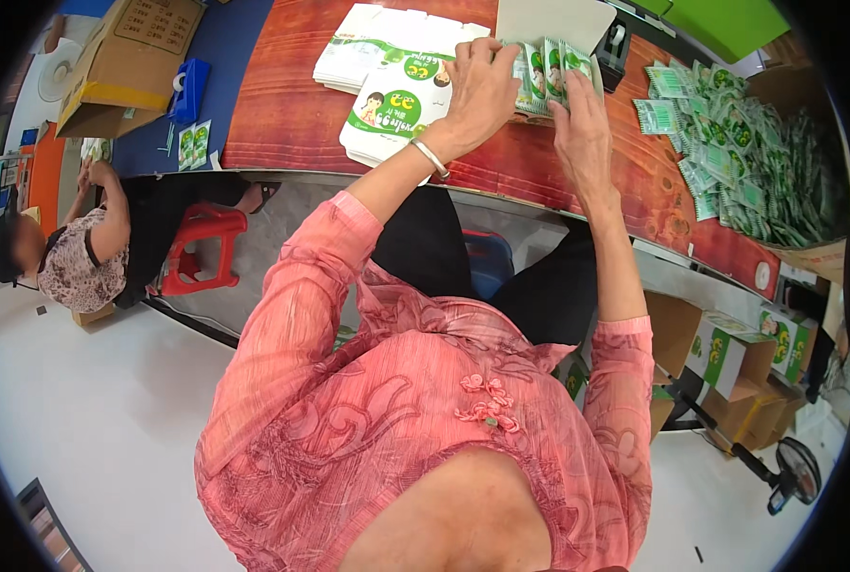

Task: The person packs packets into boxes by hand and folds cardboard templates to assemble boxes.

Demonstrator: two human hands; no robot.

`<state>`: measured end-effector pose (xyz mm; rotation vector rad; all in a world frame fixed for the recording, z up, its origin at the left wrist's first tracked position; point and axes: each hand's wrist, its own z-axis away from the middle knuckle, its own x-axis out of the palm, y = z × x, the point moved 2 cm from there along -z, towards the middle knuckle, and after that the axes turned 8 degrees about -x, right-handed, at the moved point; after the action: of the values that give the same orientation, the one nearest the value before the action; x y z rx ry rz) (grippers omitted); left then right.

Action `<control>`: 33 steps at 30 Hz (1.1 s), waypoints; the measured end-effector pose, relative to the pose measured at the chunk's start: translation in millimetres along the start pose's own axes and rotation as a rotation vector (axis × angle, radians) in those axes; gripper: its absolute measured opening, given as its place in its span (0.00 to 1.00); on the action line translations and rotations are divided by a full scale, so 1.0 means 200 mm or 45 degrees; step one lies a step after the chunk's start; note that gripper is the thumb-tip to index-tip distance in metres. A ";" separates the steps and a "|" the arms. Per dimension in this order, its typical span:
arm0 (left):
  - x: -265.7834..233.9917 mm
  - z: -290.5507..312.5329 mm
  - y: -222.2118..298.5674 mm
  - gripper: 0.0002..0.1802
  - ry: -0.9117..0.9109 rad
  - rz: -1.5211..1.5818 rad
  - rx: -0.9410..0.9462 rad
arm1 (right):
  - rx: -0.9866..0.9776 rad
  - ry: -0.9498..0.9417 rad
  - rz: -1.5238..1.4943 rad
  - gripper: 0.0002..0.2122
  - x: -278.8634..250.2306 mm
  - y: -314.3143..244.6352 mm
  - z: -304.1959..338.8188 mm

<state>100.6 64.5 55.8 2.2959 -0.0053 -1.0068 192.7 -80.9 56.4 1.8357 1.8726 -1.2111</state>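
An open carton (537,118) stands upright at the table's far middle, its white lid flap (549,21) raised at the back. Inside it stand green-and-white sachets (536,74) in a row. My left hand (482,91) lies at the carton's left side, fingers bent and apart, the tips beside the sachets. From the right, my right hand (582,129) reaches over the carton with fingers stretched against the sachets' right end. Both hands hide parts of the carton's sides. Left of it lie flat, unfolded white-and-green cartons (391,119) in a stack.
Loose sachets (730,157) spill from a big cardboard box (816,257) on the right. A black tape dispenser (615,52) stands behind my right hand. At far left sits another person (86,243) near a blue tape dispenser (188,91) and a brown box (134,62).
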 end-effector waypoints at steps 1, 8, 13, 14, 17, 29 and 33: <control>0.00 0.00 -0.01 0.19 -0.001 0.001 0.002 | 0.002 0.001 0.001 0.23 0.01 0.01 0.01; 0.06 0.01 -0.11 0.20 0.092 0.347 -0.053 | -0.252 -0.017 0.032 0.17 0.11 -0.17 -0.09; 0.04 0.04 -0.10 0.18 0.074 0.523 -0.190 | -0.176 0.089 -0.225 0.17 0.11 -0.19 -0.15; 0.03 0.04 -0.09 0.20 0.105 0.511 -0.148 | -0.211 0.115 -0.167 0.17 0.08 -0.16 -0.15; 0.02 0.03 -0.04 0.22 0.165 0.486 -0.071 | -0.282 0.160 -0.052 0.17 0.02 -0.04 -0.14; 0.08 0.02 -0.01 0.25 -0.122 -0.107 0.021 | -0.116 -0.213 0.161 0.22 0.11 0.10 -0.08; 0.08 -0.01 0.03 0.25 -0.323 -0.286 -0.079 | -0.133 -0.192 0.214 0.24 0.13 0.12 -0.08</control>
<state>115.1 56.7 48.7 2.1317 0.1807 -1.3884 216.6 -55.6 39.2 1.7554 1.6339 -1.1379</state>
